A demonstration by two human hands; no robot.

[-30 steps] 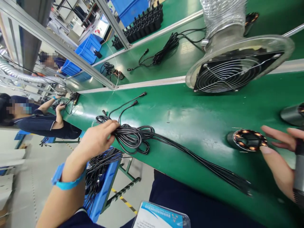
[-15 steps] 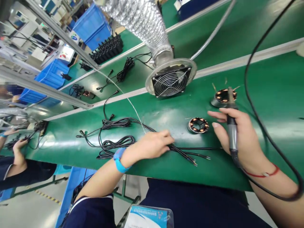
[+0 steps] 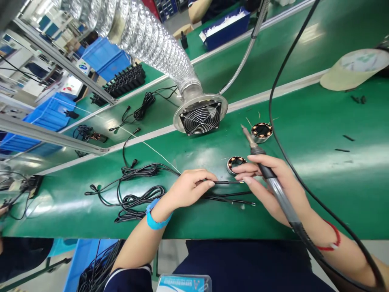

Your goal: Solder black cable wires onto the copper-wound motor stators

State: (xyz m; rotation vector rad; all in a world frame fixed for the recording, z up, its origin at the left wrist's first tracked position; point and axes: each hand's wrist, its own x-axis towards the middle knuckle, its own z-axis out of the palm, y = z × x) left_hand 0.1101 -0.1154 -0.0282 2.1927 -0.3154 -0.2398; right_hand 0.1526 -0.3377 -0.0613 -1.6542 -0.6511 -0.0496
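Across the green belt (image 3: 304, 170), below the fan (image 3: 200, 118), a cable bundle (image 3: 138, 194) lies to the left. Left hand (image 3: 188, 188) pinches one wire (image 3: 226, 182), held level just before the near stator (image 3: 235, 163). Right hand (image 3: 273, 182) is closed round the iron (image 3: 281, 196), its fingertips at the wire end. Judged: the wire end is being positioned, which calls for steady alignment.
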